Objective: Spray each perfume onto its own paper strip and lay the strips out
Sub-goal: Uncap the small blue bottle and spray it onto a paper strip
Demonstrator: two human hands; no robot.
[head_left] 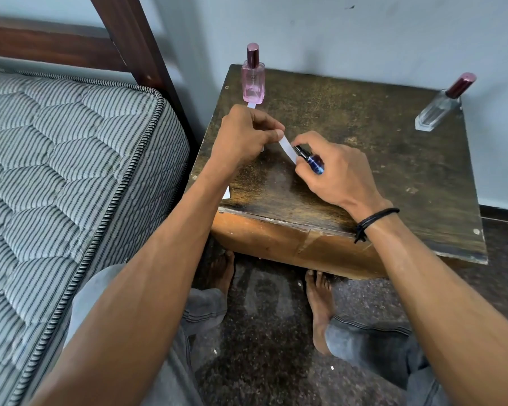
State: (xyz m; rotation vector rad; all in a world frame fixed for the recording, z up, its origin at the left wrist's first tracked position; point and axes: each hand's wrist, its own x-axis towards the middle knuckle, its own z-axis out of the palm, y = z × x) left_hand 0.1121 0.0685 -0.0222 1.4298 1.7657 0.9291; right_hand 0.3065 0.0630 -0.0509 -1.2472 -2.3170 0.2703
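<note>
Left grip (247,136) pinches a paper strip (286,148) over the worktop (364,136), right grip (335,174) holds the blue bottle (311,162) aimed at it; a second strip (251,105) lies by the pink bottle (253,80), and the clear bottle (440,109) likely remains

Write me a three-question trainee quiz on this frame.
1. True or false: the right hand holds the blue bottle.
2. What does the left hand pinch? A) a bottle B) a strip C) nothing
3. How many capped bottles stand on the table?
Key: 1 true; 2 B; 3 two, the pink bottle and the clear bottle.
</note>
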